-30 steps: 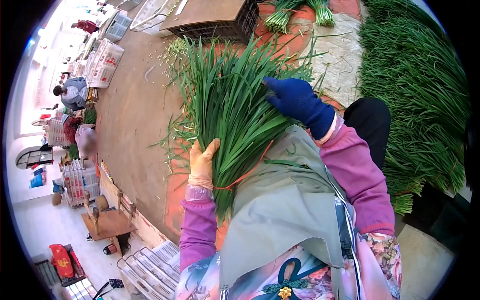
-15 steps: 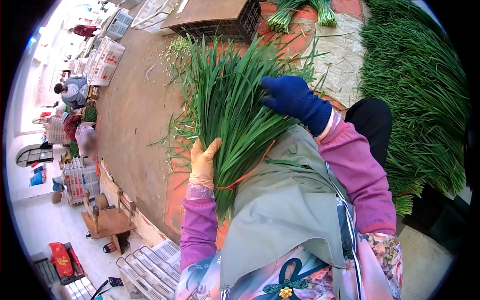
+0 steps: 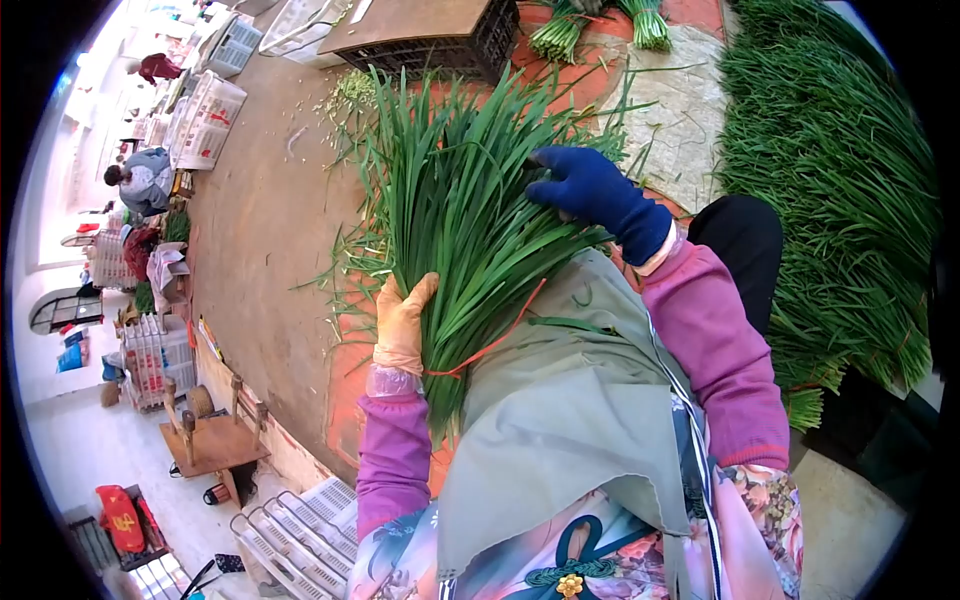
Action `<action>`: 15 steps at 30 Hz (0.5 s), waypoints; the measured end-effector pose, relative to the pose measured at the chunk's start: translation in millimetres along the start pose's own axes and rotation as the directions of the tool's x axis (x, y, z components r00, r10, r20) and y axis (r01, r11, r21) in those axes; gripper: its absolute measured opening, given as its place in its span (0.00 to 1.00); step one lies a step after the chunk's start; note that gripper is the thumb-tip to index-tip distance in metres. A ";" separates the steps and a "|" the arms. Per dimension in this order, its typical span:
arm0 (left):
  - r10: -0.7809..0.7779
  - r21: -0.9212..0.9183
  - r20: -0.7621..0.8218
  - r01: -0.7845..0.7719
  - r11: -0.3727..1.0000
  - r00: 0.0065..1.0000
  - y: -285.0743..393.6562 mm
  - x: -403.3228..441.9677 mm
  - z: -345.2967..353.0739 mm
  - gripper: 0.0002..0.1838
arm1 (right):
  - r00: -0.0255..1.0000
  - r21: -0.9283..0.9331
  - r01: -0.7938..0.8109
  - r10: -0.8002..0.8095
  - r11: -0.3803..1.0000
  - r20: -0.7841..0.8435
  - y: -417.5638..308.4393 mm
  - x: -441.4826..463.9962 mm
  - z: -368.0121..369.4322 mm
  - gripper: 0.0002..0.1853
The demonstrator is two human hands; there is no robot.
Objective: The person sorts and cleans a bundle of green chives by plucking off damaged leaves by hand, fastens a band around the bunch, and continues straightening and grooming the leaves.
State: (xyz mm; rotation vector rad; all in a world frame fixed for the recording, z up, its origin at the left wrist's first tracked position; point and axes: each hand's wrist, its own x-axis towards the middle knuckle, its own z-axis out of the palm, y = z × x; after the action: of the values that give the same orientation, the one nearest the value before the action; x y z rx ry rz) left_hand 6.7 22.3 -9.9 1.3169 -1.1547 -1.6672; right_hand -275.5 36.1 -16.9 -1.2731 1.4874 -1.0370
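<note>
A large bunch of garlic chives point(image 3: 470, 210) leans across my lap, its long green leaves fanned out away from me. My left hand point(image 3: 402, 322), in a tan glove, is closed around the lower left side of the bunch. An orange-red band point(image 3: 505, 336) loops loosely at the bunch's lower right. My right hand point(image 3: 592, 195), in a dark blue glove, is at the right edge of the leaves, with its thumb and forefinger apart. Its other fingers are partly hidden. A loose leaf point(image 3: 575, 325) lies on my grey-green apron point(image 3: 560, 400).
A deep pile of chives point(image 3: 830, 190) lies at the right. Tied bunches point(image 3: 645, 25) rest at the top, beside a black crate point(image 3: 470, 55) with a board on it. Leaf scraps point(image 3: 352, 90) litter the floor. Crates point(image 3: 208, 120), a wooden stool point(image 3: 215, 445) and other people point(image 3: 148, 180) are at the left.
My right hand has shifted slightly right along the leaf edge. My left hand keeps its grip on the bunch. A dark shape now shows at the tied bunches at the top.
</note>
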 end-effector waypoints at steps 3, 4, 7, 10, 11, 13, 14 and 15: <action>0.008 0.013 -0.006 -0.008 1.000 1.000 1.2 -1.2 1.4 0.13 | 0.977 0.139 -0.159 0.135 0.978 0.166 -7.7 1.5 -2.7 0.23; 0.008 0.024 -0.006 -0.008 1.000 1.000 2.8 -2.1 2.8 0.13 | 0.977 0.139 -0.157 0.133 0.978 0.166 -6.1 2.2 -1.6 0.23; 0.017 0.055 -0.013 -0.016 0.998 1.000 2.2 -1.4 2.3 0.13 | 0.971 0.252 -0.173 0.123 0.952 0.203 -5.6 1.9 0.5 0.20; 0.035 0.060 -0.018 -0.034 0.998 0.999 6.5 -3.2 9.0 0.13 | 0.963 0.279 -0.226 0.172 0.933 0.206 -7.2 -0.8 1.4 0.17; 0.047 0.046 -0.014 -0.046 0.998 0.999 8.0 -4.0 11.4 0.13 | 0.978 0.269 -0.161 0.117 0.950 0.170 -3.0 -0.8 4.2 0.15; 0.034 0.044 -0.012 -0.033 0.998 0.999 5.7 -2.4 8.9 0.14 | 0.988 0.257 -0.099 0.065 0.961 0.137 -1.6 -1.9 7.7 0.14; 0.023 0.042 -0.010 -0.023 0.999 1.000 5.0 -1.8 7.8 0.14 | 0.996 0.114 -0.040 0.030 0.993 0.083 -2.0 -2.5 10.5 0.13; 0.017 0.042 -0.016 -0.016 0.999 1.000 5.3 -2.4 7.8 0.14 | 0.999 -0.033 0.012 -0.011 0.999 0.037 -1.9 -4.2 13.4 0.12</action>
State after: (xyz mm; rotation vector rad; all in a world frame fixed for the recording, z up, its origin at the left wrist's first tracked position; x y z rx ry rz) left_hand -0.4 24.3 -3.4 1.3407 -1.1934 -1.6263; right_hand -261.8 39.4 -18.0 -1.3192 1.4764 -0.9944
